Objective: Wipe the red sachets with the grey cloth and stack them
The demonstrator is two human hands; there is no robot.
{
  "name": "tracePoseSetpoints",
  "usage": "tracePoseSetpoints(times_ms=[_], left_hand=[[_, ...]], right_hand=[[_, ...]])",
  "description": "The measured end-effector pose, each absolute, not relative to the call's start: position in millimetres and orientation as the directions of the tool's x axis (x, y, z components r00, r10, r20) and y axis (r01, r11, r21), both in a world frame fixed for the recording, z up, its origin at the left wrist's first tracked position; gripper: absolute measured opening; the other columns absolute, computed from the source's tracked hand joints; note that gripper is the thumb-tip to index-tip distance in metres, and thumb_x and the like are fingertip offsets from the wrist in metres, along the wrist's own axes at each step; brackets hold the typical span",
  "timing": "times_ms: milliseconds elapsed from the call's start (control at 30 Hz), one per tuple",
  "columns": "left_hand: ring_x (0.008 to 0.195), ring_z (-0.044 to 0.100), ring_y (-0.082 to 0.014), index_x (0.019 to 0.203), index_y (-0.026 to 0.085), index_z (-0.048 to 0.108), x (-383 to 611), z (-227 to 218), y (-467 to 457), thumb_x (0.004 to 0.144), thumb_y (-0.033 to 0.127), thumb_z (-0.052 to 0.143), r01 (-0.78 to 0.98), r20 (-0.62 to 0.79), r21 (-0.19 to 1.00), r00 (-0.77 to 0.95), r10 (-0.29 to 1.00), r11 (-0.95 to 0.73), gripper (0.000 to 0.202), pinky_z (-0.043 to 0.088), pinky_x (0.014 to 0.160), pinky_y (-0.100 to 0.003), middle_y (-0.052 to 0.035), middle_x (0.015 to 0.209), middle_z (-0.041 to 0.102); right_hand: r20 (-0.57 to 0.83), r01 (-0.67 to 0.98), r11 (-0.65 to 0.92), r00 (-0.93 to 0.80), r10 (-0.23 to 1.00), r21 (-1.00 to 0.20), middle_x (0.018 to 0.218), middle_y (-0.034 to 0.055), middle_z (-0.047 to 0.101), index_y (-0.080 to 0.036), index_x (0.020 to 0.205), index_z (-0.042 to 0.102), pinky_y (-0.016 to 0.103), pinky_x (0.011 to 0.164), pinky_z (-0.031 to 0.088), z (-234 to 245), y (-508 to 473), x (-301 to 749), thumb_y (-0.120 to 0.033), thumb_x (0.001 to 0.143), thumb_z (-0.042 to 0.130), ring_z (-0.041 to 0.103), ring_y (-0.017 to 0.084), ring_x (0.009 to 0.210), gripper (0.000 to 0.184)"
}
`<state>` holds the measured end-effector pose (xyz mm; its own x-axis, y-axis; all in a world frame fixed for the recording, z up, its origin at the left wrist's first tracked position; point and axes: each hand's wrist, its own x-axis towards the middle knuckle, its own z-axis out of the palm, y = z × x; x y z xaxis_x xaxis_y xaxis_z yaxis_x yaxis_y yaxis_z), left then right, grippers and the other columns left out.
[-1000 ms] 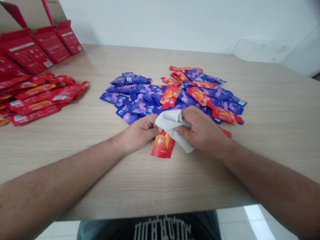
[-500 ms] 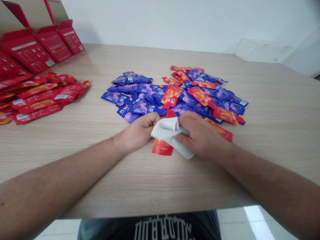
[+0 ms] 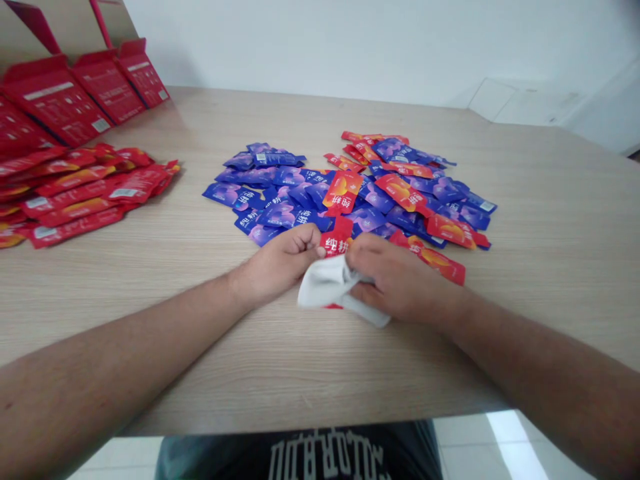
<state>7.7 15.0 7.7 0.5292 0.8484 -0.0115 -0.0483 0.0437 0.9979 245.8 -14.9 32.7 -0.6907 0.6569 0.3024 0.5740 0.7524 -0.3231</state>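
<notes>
My left hand [image 3: 280, 263] and my right hand [image 3: 400, 280] meet over a crumpled white cloth [image 3: 325, 290]. The right fingers press into and grip the cloth, while the curled left fingers pinch its upper edge. Beneath the cloth, a red sachet [image 3: 334, 307] shows only as a thin sliver. Another red sachet [image 3: 337, 241] with white lettering lies just beyond my left fingertips, at the near edge of a heap of blue and red foil sachets [image 3: 300, 200]. A loose red sachet [image 3: 435, 261] lies beyond my right fingers.
Several red sachets lie in a long stack [image 3: 85, 193] on the wooden table [image 3: 550, 220] at the left. Opened red cartons [image 3: 55, 93] stand behind them at the far left corner. A white wall [image 3: 350, 47] rises behind the table.
The cloth has shifted toward me and now covers nearly all of the red sachet beneath it. My right hand has drawn back toward me, and more of the sachet by my left fingertips shows.
</notes>
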Motion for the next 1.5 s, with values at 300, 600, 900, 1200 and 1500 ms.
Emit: tracePoseSetpoints(times_ms=[300,600,900,1200,1500], left_hand=[[0.064,0.053,-0.0109,0.086,0.019,0.057,7.8,8.7,13.6,0.090,0.037,0.076,-0.036,-0.022,0.998,0.594,0.804,0.054,0.027,0.041,0.059,-0.023,0.0016,0.077,0.062],[0.061,0.049,-0.0096,0.085,0.019,0.056,7.5,10.0,13.8,0.089,0.034,0.076,-0.009,-0.014,1.000,0.516,0.856,0.021,0.026,0.038,0.056,-0.021,0.0038,0.073,0.057],[0.061,0.049,-0.0094,0.087,0.019,0.056,8.6,7.5,14.0,0.088,0.032,0.077,-0.035,-0.008,0.999,0.535,0.845,0.032,0.025,0.039,0.056,-0.021,0.0035,0.074,0.060],[0.067,0.056,-0.0116,0.086,0.019,0.055,7.3,4.0,17.1,0.089,0.035,0.076,-0.034,-0.008,0.999,0.578,0.816,0.033,0.026,0.043,0.061,-0.022,0.0013,0.078,0.063],[0.060,0.050,-0.0101,0.087,0.019,0.057,7.8,8.8,14.2,0.090,0.036,0.076,-0.049,-0.023,0.997,0.512,0.859,0.056,0.025,0.038,0.054,-0.021,0.0029,0.073,0.060]], right_hand=[[0.522,0.686,0.636,-0.419,0.743,-0.354,0.098,0.0066,0.065,-0.021,0.100,0.061,0.038,0.085,0.051,35.2,5.8,259.2,-0.032,0.098,0.068,0.061,0.025,0.093,0.013],[0.264,0.572,0.748,-0.705,0.658,-0.336,0.107,0.0066,0.065,-0.021,0.101,0.065,0.033,0.080,0.050,36.8,-17.9,245.1,-0.020,0.097,0.065,0.062,0.022,0.094,0.004],[0.333,0.587,0.724,-0.645,0.688,-0.361,0.104,0.0072,0.066,-0.021,0.098,0.063,0.035,0.082,0.051,34.7,-12.4,247.3,-0.026,0.096,0.067,0.062,0.023,0.095,0.007],[0.475,0.682,0.622,-0.431,0.767,-0.384,0.097,0.0064,0.066,-0.020,0.101,0.064,0.037,0.081,0.049,34.4,4.3,257.5,-0.036,0.099,0.066,0.061,0.024,0.091,0.016],[0.193,0.515,0.772,-0.771,0.607,-0.372,0.108,0.0057,0.066,-0.022,0.100,0.065,0.032,0.079,0.049,36.1,-20.3,243.8,-0.022,0.098,0.065,0.064,0.021,0.093,0.003]])
